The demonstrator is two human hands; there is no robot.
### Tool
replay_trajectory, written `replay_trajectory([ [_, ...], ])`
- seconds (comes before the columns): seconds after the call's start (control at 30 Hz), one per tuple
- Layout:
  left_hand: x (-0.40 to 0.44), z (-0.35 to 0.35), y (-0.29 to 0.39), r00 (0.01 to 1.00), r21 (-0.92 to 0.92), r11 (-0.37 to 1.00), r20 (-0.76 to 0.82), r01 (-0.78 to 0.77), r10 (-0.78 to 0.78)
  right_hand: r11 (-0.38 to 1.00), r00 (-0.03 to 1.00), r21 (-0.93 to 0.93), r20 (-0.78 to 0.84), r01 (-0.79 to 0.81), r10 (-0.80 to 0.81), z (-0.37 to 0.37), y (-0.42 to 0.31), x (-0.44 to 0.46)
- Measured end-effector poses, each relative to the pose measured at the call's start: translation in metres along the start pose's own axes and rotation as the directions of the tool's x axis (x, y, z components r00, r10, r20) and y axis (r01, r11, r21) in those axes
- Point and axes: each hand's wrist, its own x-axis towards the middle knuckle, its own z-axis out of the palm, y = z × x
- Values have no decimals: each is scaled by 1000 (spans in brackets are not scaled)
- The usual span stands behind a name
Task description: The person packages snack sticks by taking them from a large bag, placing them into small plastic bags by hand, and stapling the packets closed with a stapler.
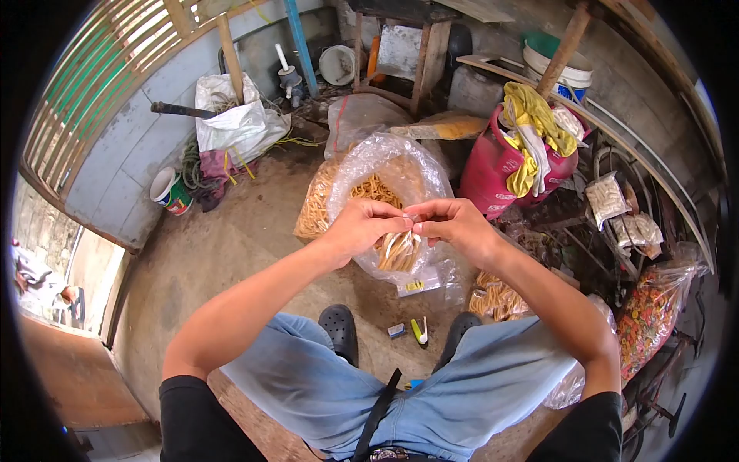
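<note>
Between my knees hangs a small clear plastic bag point(398, 252) of light-brown stick-shaped snacks. Its top is pinched by the fingertips of my left hand point(363, 225) and my right hand point(454, 223), which meet at its mouth. Both hands are closed, and the fingers hide part of the bag's opening. Just beyond them, a large clear plastic sack point(428, 165) stands open with many loose brown snack sticks point(375, 190) inside. Several small filled bags point(496, 299) lie on the floor to the right of my right hand.
A printed label point(419, 286), a small blue box point(396, 330) and a green-and-white tool point(419, 331) lie on the floor. Right stands a red drum point(485, 173) draped with yellow cloth point(525, 169), plus a sack of colourful pieces point(654, 308). A white sack point(239, 123) sits back left.
</note>
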Motion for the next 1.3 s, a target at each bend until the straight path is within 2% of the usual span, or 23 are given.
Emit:
replay_trajectory([
  [0.17, -2, 1, 5, 998, -63, 997, 26, 54, -52, 1000, 1000, -7, -15, -3, 3, -7, 13, 6],
  [0.23, -2, 0, 5, 996, -150, 985, 34, 85, -81, 999, 999, -35, -38, 17, -19, -5, 13, 5],
  [0.3, -2, -2, 5, 995, -145, 985, 51, 90, -83, 977, 982, -116, -49, 177, -183, -3, 14, 5],
  [0.33, -2, -4, 6, 994, -139, 986, 64, 94, -85, 977, 982, -116, -52, 176, -183, -2, 16, 5],
  [0.4, -4, -7, 10, 991, -133, 987, 111, 87, -72, 925, 934, -187, -78, 330, -349, 0, 20, 5],
  [0.43, -4, -8, 12, 986, -127, 989, 154, 78, -58, 926, 934, -186, -80, 329, -348, 0, 20, 5],
  [0.5, -4, -8, 11, 987, -107, 991, 144, 80, -64, 791, 852, -410, -60, 454, -520, 2, 20, 2],
  [0.53, -4, -8, 10, 989, -88, 993, 131, 79, -67, 792, 853, -409, -61, 452, -519, 2, 20, 2],
  [0.6, -2, -8, 8, 992, -71, 995, 116, 65, -57, 610, 744, -554, 25, 567, -668, 3, 20, 1],
  [0.73, 1, -10, 6, 997, -41, 999, 81, -9, 12, 591, 733, -567, 34, 574, -679, 6, 17, -3],
  [0.77, 1, -10, 6, 997, -41, 999, 79, -8, 12, 622, 741, -534, 13, 573, -672, 6, 16, -4],
  [0.83, 1, -11, 5, 991, -3, 994, 76, -107, 107, 651, 748, -498, -6, 573, -663, 5, 16, -3],
  [0.9, 0, -11, 4, 989, 34, 991, 77, -130, 128, 878, 900, -205, 39, 432, -434, -3, 14, 1],
  [0.93, 0, -10, 5, 986, 71, 985, 81, -155, 149, 878, 900, -205, 40, 432, -434, -5, 12, 1],
  [0.97, -1, -10, 4, 986, 71, 985, 80, -155, 149, 943, 952, -136, 24, 304, -304, -7, 9, 1],
  [1.0, -1, -9, 4, 972, 91, 971, 93, -223, 215, 984, 986, -65, 17, 168, -167, -8, 8, 1],
  [1.03, -2, -8, 4, 954, 110, 951, 106, -291, 279, 984, 986, -65, 18, 167, -167, -11, 8, 2],
  [1.1, -2, -7, 4, 944, 175, 929, 109, -326, 311, 999, 996, 29, 84, -13, 11, -17, 10, 6],
  [1.23, -4, -4, 2, 905, 306, 852, 128, -424, 405, 995, 990, 57, 120, -82, 74, -22, 15, 10],
  [1.3, -6, -2, 3, 907, 373, 828, 132, -419, 400, 990, 991, -132, 114, -53, 68, -24, 10, 9],
])
